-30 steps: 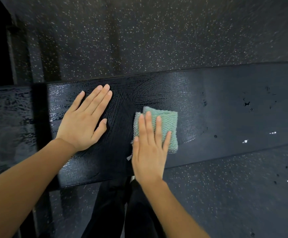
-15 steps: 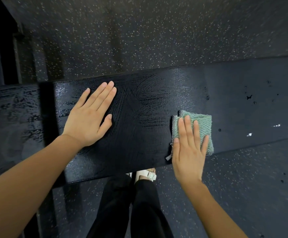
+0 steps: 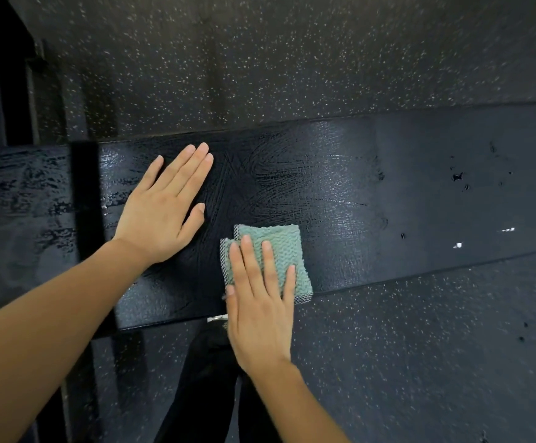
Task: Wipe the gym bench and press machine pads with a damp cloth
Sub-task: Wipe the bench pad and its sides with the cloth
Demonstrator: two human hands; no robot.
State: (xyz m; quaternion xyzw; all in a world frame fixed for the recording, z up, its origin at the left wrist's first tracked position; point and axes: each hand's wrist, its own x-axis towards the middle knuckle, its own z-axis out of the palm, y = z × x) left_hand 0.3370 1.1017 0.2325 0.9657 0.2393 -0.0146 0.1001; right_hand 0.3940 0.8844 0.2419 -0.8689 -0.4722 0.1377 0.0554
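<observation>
Two flat hands are laid on the wet bench pad (image 3: 388, 203). The left hand (image 3: 164, 209), fingers straight and holding nothing, is pressed near the far edge, presumably as a brace. The folded cloth (image 3: 279, 247) is pinned at the near edge under the straight fingers of the right hand (image 3: 260, 302), so that wiping pressure is spread.

Bench pad (image 3: 404, 193): long black pad running left to right, its surface streaked with wet wipe marks, small nicks toward the right end.
Left hand (image 3: 161, 212): flat on the pad, fingers straight and together, near the pad's far edge.
Cloth (image 3: 279, 247): folded green cloth lying at the pad's near edge.
Right hand (image 3: 257, 302): presses flat on the cloth, fingers straight.
Floor (image 3: 292, 59): dark, speckled white.
</observation>
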